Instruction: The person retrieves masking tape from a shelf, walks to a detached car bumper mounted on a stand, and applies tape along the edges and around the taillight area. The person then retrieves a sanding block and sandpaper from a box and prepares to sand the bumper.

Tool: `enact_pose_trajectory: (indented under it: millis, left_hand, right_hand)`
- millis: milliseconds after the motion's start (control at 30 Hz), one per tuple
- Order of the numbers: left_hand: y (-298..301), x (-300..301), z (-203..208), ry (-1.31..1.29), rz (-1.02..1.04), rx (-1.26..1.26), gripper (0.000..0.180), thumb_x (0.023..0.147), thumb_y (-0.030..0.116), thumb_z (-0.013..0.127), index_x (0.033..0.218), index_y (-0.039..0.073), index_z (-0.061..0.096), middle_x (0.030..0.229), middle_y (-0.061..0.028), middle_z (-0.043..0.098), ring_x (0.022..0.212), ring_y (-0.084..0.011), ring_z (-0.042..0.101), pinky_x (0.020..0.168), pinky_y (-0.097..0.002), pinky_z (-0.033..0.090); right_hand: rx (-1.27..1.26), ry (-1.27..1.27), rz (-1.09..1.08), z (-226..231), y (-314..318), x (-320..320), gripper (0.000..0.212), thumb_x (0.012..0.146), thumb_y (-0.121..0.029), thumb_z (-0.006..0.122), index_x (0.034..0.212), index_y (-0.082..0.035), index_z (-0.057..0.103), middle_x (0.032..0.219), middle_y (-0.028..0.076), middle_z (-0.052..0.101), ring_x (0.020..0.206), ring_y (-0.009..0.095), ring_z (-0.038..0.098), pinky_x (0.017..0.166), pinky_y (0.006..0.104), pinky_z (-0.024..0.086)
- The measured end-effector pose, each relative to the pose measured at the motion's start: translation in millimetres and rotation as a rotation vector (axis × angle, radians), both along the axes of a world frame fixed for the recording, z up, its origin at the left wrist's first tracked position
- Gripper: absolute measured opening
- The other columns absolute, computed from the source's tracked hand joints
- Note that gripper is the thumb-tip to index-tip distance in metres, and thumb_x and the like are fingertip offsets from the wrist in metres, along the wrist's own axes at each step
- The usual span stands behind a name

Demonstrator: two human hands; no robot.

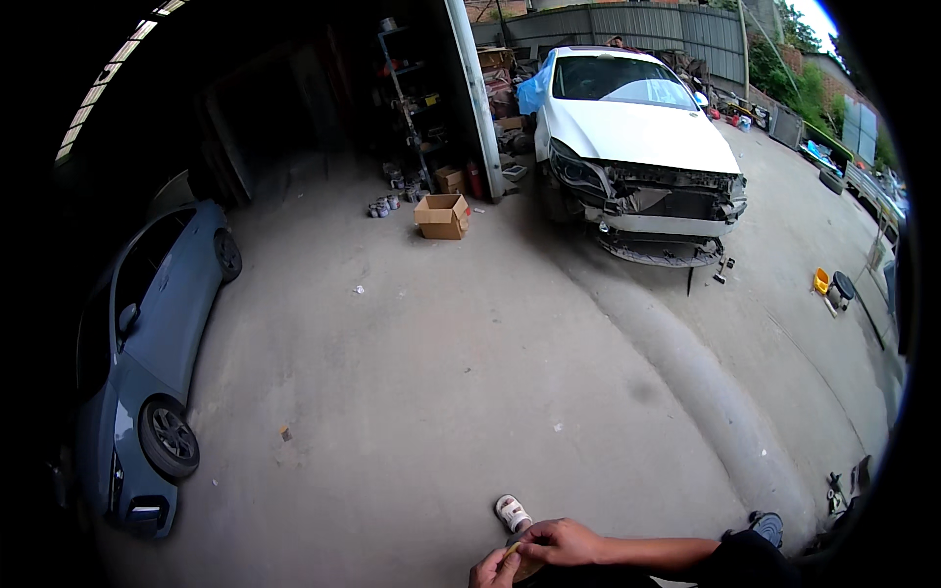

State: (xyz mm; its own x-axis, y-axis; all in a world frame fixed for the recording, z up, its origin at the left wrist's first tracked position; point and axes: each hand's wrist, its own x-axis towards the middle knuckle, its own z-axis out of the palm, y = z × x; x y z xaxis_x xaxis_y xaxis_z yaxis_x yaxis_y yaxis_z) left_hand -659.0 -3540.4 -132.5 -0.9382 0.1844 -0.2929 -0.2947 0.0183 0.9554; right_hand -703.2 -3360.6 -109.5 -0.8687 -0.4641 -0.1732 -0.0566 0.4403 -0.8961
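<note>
Close to the lower edge my two hands meet in front of my body. My left hand [493, 570] is closed, pinching a small yellowish piece [512, 551] between thumb and fingers. From the right comes my bare forearm, and my right hand [563, 541] bends over the same piece with its fingers closed on it. The piece looks thin and flat, but it is too small and too covered by fingers to tell its kind. Just beyond the hands, a foot in a white sandal [511, 512] rests on the concrete floor [412, 392].
A grey-blue car [162, 284] stands at the left. Ahead to the right is a white car [642, 132] without its front bumper. An open cardboard box [443, 218] and several cans [384, 206] sit near a shelf [407, 98]. A yellow container [821, 281] lies at the right.
</note>
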Motion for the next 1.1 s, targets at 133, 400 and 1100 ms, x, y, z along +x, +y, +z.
enact_pose_trajectory:
  millis: [133,400,1100]
  left_hand:
    - [-6,-129,29,0.165,0.003,-0.176,0.026,0.093,0.025,0.055,0.100,0.001,0.060,0.084,-0.0110,0.065,0.078,-0.0158,0.061,0.068,-0.0310,0.049]
    - [-11,-357,61,0.380,-0.179,-0.397,0.020,0.091,0.024,0.054,0.091,0.005,0.060,0.080,-0.0206,0.062,0.075,-0.0409,0.060,0.060,-0.0409,0.048]
    - [-54,-926,31,0.147,0.098,-0.236,0.024,0.090,0.022,0.057,0.101,0.000,0.060,0.085,-0.0203,0.063,0.079,-0.0320,0.062,0.070,-0.0368,0.049]
  right_hand:
    - [0.073,-0.043,-0.030,25,-8,-122,0.028,0.088,-0.032,0.058,0.099,-0.008,0.067,0.091,0.013,0.067,0.083,0.028,0.065,0.075,0.0348,0.051]
    - [-0.186,-0.022,-0.165,25,-11,-328,0.019,0.085,-0.018,0.053,0.084,-0.002,0.064,0.075,0.011,0.064,0.071,0.022,0.061,0.067,0.0337,0.049]
    - [-0.202,0.127,0.113,-1,-66,-952,0.013,0.082,-0.013,0.059,0.085,-0.002,0.066,0.083,0.013,0.066,0.078,0.027,0.064,0.073,0.0359,0.051]
